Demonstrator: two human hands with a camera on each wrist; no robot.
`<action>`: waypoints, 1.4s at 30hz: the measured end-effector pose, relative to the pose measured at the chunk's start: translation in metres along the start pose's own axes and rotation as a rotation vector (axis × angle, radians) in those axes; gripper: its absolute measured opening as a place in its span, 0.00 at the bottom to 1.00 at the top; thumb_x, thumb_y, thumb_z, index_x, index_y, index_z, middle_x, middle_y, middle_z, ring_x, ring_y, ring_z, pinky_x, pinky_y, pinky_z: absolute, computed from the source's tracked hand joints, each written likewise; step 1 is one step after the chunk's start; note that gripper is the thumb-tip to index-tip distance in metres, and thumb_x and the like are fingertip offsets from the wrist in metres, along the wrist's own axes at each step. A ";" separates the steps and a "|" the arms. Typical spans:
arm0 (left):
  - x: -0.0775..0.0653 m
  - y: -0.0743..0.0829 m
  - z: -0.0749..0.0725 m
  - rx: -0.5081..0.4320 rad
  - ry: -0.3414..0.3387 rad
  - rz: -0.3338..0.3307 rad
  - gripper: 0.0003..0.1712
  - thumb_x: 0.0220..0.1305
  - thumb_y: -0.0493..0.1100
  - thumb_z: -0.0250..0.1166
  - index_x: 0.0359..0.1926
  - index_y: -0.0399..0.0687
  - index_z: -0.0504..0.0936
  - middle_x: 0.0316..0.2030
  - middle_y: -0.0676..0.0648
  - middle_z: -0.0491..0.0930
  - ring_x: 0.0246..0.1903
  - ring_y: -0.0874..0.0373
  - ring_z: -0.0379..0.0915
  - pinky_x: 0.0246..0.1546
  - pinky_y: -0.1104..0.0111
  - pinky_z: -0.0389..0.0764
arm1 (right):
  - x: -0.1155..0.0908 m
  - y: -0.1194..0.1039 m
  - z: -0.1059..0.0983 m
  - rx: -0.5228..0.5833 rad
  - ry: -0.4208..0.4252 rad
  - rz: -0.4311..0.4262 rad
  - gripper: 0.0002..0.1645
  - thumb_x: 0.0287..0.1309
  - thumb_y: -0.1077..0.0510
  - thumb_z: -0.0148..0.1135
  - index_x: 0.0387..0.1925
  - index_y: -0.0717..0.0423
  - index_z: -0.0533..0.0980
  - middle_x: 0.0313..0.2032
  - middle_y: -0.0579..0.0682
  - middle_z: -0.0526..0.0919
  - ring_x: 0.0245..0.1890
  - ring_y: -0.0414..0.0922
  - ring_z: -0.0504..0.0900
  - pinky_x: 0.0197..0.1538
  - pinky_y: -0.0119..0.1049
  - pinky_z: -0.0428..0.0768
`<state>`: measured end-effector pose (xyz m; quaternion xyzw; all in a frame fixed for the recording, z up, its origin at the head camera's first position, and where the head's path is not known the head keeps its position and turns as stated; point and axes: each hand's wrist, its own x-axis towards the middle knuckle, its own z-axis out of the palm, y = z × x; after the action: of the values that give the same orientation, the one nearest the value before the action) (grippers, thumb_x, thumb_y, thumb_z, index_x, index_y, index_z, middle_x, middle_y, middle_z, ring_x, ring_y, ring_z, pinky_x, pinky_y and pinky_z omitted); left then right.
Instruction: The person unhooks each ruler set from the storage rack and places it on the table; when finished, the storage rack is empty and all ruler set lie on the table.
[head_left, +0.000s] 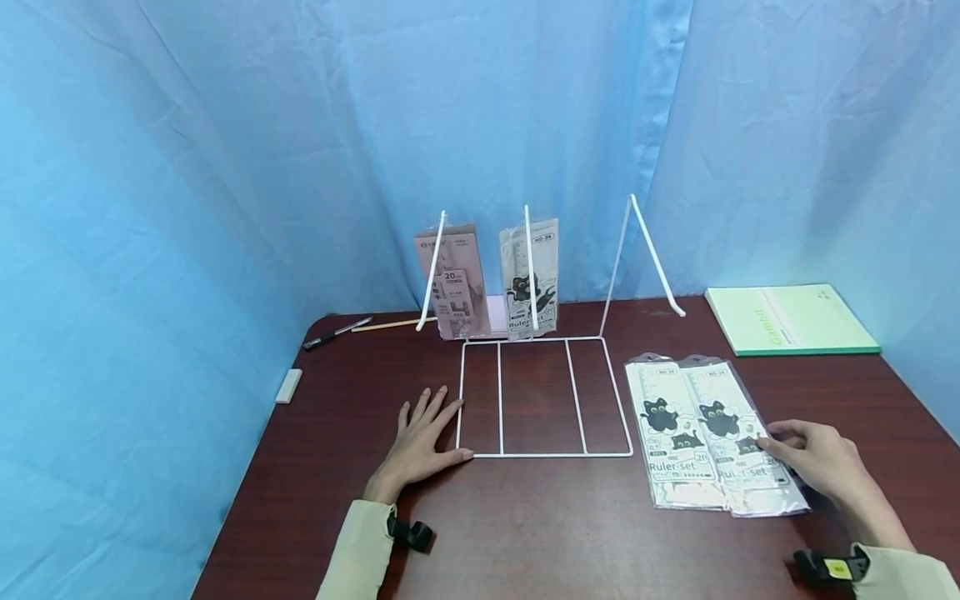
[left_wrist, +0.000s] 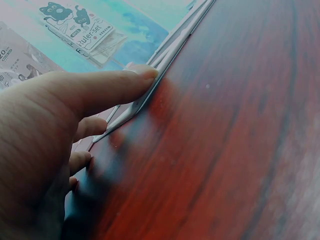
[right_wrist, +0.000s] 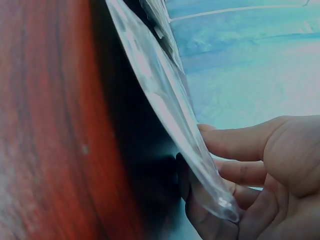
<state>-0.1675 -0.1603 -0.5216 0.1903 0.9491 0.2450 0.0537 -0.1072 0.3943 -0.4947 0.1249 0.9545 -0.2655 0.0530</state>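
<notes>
At the right, my right hand (head_left: pixel 823 460) pinches the edge of a clear-wrapped ruler set (head_left: pixel 738 433) printed with black cats, thumb above and fingers beneath. In the right wrist view the gripped side of that pack (right_wrist: pixel 170 120) is tilted off the table. A second ruler set (head_left: pixel 671 425) lies just left of it, their edges overlapping. My left hand (head_left: pixel 420 442) rests spread on the table, its thumb touching the front corner of a white wire display rack (head_left: pixel 551 455). A pink ruler pack (head_left: pixel 456 258) hangs on the rack's left hook, another cat ruler set (head_left: pixel 543 275) on its middle hook.
The rack's right hook (head_left: pixel 656 254) juts forward with nothing on it. A green notebook (head_left: pixel 791 318) lies at the back right. Toward the back left are a black pen (head_left: pixel 330 335), a yellow pencil (head_left: pixel 390 324) and a white eraser (head_left: pixel 288 386). Blue curtains (head_left: pixel 487 125) surround the table.
</notes>
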 end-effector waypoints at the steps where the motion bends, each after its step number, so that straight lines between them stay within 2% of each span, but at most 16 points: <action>1: 0.000 0.000 0.000 -0.001 0.000 0.000 0.51 0.56 0.66 0.68 0.77 0.57 0.61 0.80 0.42 0.50 0.81 0.40 0.36 0.74 0.34 0.37 | 0.000 0.000 0.001 -0.007 0.009 -0.002 0.32 0.63 0.52 0.65 0.53 0.79 0.73 0.31 0.65 0.85 0.25 0.44 0.79 0.27 0.34 0.71; 5: 0.000 0.001 0.000 -0.002 -0.002 0.002 0.51 0.57 0.66 0.68 0.77 0.58 0.61 0.80 0.43 0.50 0.81 0.40 0.36 0.74 0.34 0.37 | -0.002 -0.002 0.002 -0.037 0.022 -0.013 0.31 0.63 0.52 0.65 0.51 0.80 0.74 0.30 0.64 0.85 0.25 0.46 0.79 0.27 0.35 0.70; 13: 0.000 0.001 -0.001 -0.006 0.003 0.002 0.51 0.56 0.66 0.69 0.77 0.57 0.61 0.80 0.42 0.50 0.81 0.40 0.36 0.74 0.34 0.37 | -0.007 -0.007 -0.006 -0.105 -0.024 0.008 0.34 0.62 0.49 0.64 0.52 0.79 0.74 0.35 0.68 0.85 0.34 0.60 0.82 0.33 0.52 0.75; 17: 0.000 0.001 -0.001 -0.002 -0.001 0.000 0.51 0.56 0.66 0.69 0.77 0.57 0.61 0.80 0.42 0.50 0.81 0.40 0.36 0.74 0.34 0.36 | -0.009 -0.011 -0.012 -0.124 0.016 -0.007 0.33 0.61 0.49 0.65 0.52 0.77 0.75 0.38 0.70 0.84 0.39 0.67 0.81 0.34 0.56 0.74; 22: 0.000 0.001 -0.001 -0.007 0.001 -0.004 0.51 0.56 0.66 0.69 0.76 0.57 0.62 0.80 0.42 0.50 0.81 0.40 0.36 0.74 0.34 0.37 | -0.011 -0.024 -0.018 -0.106 0.118 -0.093 0.29 0.63 0.51 0.65 0.52 0.75 0.75 0.41 0.72 0.84 0.43 0.70 0.80 0.38 0.59 0.73; 25: 0.000 0.001 -0.001 -0.009 0.002 -0.008 0.51 0.56 0.66 0.69 0.77 0.57 0.62 0.80 0.42 0.50 0.81 0.40 0.36 0.74 0.34 0.36 | -0.011 -0.037 -0.020 -0.070 0.161 -0.155 0.28 0.65 0.51 0.64 0.54 0.72 0.75 0.43 0.72 0.84 0.43 0.68 0.81 0.40 0.59 0.74; 29: 0.000 0.002 -0.001 -0.007 0.000 -0.010 0.51 0.56 0.66 0.69 0.77 0.58 0.62 0.80 0.42 0.50 0.81 0.40 0.36 0.74 0.34 0.37 | -0.010 -0.055 -0.022 -0.020 0.166 -0.215 0.29 0.66 0.48 0.63 0.56 0.68 0.76 0.44 0.70 0.85 0.43 0.65 0.83 0.39 0.56 0.76; 32: 0.000 0.002 -0.001 -0.001 -0.006 -0.016 0.51 0.56 0.67 0.68 0.77 0.58 0.61 0.80 0.43 0.49 0.81 0.40 0.36 0.74 0.34 0.37 | -0.008 -0.067 -0.022 0.009 0.144 -0.259 0.29 0.65 0.46 0.65 0.55 0.65 0.77 0.43 0.66 0.86 0.41 0.59 0.86 0.36 0.45 0.79; 36: 0.000 0.002 -0.001 0.002 -0.009 -0.019 0.51 0.56 0.67 0.68 0.77 0.59 0.61 0.80 0.43 0.49 0.81 0.40 0.36 0.75 0.34 0.37 | -0.006 -0.085 -0.019 0.054 0.103 -0.323 0.28 0.64 0.47 0.66 0.55 0.64 0.78 0.43 0.64 0.87 0.40 0.56 0.87 0.33 0.31 0.77; 38: 0.000 0.002 -0.001 0.001 -0.008 -0.018 0.51 0.56 0.67 0.68 0.77 0.58 0.61 0.80 0.43 0.49 0.81 0.40 0.36 0.75 0.34 0.37 | -0.005 -0.094 -0.017 0.088 0.070 -0.343 0.27 0.65 0.48 0.65 0.56 0.63 0.78 0.45 0.64 0.87 0.42 0.54 0.87 0.33 0.29 0.78; 39: 0.000 0.002 -0.001 0.000 -0.007 -0.017 0.51 0.56 0.67 0.68 0.77 0.58 0.61 0.80 0.43 0.49 0.81 0.40 0.36 0.75 0.34 0.37 | -0.005 -0.099 -0.017 0.102 0.059 -0.357 0.27 0.65 0.48 0.65 0.56 0.63 0.78 0.46 0.64 0.86 0.42 0.51 0.87 0.33 0.28 0.78; 42: 0.000 0.002 -0.001 0.000 -0.008 -0.017 0.51 0.57 0.66 0.69 0.77 0.58 0.61 0.80 0.43 0.49 0.81 0.40 0.36 0.75 0.34 0.37 | -0.001 -0.112 -0.014 0.153 0.025 -0.395 0.24 0.66 0.48 0.64 0.57 0.59 0.78 0.49 0.61 0.86 0.42 0.34 0.84 0.37 0.26 0.80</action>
<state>-0.1669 -0.1592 -0.5198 0.1834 0.9504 0.2440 0.0595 -0.1363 0.3088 -0.4271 -0.0575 0.9381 -0.3409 -0.0214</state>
